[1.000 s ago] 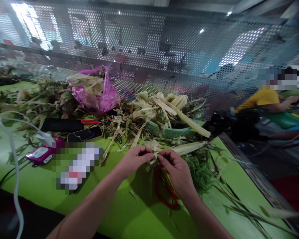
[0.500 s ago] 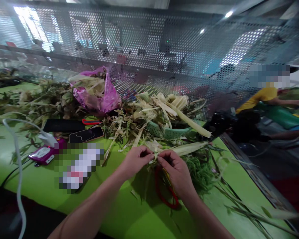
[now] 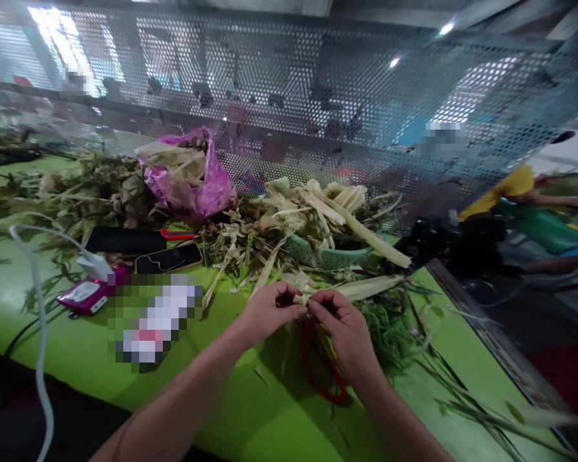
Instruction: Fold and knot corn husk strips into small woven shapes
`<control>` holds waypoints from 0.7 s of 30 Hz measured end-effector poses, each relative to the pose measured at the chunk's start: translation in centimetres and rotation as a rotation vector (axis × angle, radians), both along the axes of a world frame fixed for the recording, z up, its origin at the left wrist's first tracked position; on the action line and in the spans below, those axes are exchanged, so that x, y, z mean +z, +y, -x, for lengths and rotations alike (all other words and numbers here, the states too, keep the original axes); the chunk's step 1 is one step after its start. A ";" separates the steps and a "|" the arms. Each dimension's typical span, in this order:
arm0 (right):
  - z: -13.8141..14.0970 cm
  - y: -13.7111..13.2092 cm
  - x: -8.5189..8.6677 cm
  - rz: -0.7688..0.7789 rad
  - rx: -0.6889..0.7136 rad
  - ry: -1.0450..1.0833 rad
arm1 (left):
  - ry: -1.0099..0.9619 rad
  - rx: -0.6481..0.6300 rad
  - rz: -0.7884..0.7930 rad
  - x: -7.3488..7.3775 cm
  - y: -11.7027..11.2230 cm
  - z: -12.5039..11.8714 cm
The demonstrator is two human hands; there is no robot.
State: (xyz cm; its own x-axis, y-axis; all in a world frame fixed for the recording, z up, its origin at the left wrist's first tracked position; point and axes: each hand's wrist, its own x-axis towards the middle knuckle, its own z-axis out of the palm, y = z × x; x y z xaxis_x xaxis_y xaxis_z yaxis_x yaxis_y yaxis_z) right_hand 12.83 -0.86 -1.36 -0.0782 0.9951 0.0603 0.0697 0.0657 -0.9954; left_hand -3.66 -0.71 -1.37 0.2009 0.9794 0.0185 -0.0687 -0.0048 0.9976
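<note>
Pinching a small pale strip (image 3: 302, 299) between the fingertips of both hands, just above the green table (image 3: 241, 410). My left hand (image 3: 268, 314) has thumb and forefinger closed on its left end; my right hand (image 3: 343, 330) pinches the right end likewise, the two sets of fingertips nearly meeting. (How the strip is folded: too small to make out.) Below my right hand, partly hidden by it, shows a red loop (image 3: 309, 366). To the right of that hand lies a tangle of green shreds (image 3: 390, 337), with a long pale leaf (image 3: 366, 287) behind the knuckles. Beyond both hands, a green basket (image 3: 330, 259) carries a heap of dry leaves (image 3: 318, 212). Farther left stands a pink bag (image 3: 218, 187) stuffed with leaves; nearer me, a phone (image 3: 168, 258) lies flat, and a purple power strip (image 3: 84, 298) has a white plug (image 3: 96, 266) in it.
</note>
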 end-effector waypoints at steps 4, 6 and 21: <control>0.2 -0.2 -0.2 0.118 0.027 0.169 | -0.042 0.006 0.001 -0.3 0.1 0.0; 0.4 -0.2 -0.1 0.174 0.035 0.235 | -0.052 0.001 0.009 -0.1 0.1 0.1; 0.7 -0.4 -0.4 -0.044 0.085 -0.127 | -0.116 0.109 0.038 -0.2 0.2 0.1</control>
